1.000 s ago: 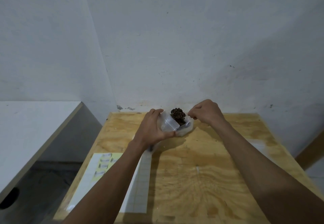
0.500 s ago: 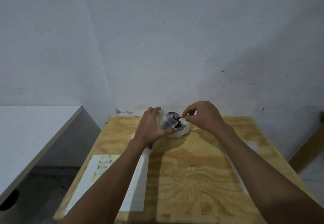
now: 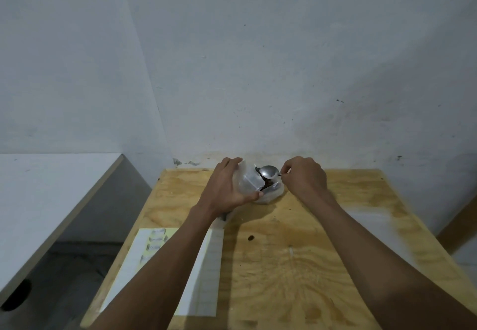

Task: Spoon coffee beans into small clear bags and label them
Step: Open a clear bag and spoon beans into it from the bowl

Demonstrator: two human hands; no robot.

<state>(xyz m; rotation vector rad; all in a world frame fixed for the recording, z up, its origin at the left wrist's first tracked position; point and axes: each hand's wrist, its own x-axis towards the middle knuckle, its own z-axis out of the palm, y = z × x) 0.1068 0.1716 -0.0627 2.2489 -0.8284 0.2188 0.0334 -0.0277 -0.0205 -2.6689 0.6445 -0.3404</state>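
Note:
My left hand [image 3: 224, 187] grips a small clear bag [image 3: 247, 181], holding its mouth open toward the right at the far middle of the wooden table [image 3: 296, 265]. My right hand [image 3: 304, 177] pinches the handle of a metal spoon [image 3: 269, 171], whose bowl is tipped at the bag's mouth. Dark coffee beans [image 3: 268, 183] show below the spoon in a clear container [image 3: 271, 195] that sits on the table under both hands. One loose bean [image 3: 250, 238] lies on the wood nearer to me.
A white label sheet with a yellow patch and several small printed labels [image 3: 154, 241] lies at the table's left side, partly under my left forearm. A white wall stands close behind the table. A white desk [image 3: 46, 200] is to the left, across a gap.
The heaped spoon went from above the container to the bag's mouth and now looks emptied. A loose bean now lies on the table. My left hand still holds the bag.

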